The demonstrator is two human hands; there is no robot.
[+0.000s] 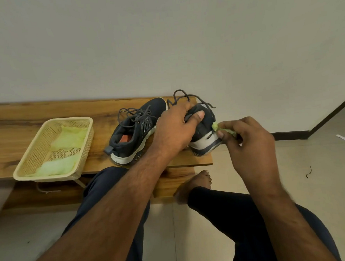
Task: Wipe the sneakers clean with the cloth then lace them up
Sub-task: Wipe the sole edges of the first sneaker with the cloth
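Note:
Two dark grey sneakers with white soles stand on a low wooden bench. The left sneaker rests on the bench with loose laces and an orange insole showing. My left hand grips the right sneaker from above, thumb pressed on its heel collar. My right hand pinches a small pale green cloth against the heel side of that sneaker, just above the white sole. Its loose laces stick up behind my left hand.
A cream plastic basket holding more green cloths sits on the bench's left part, overhanging the front edge. My knees and a bare foot are below the bench. The wall is right behind; the tiled floor opens to the right.

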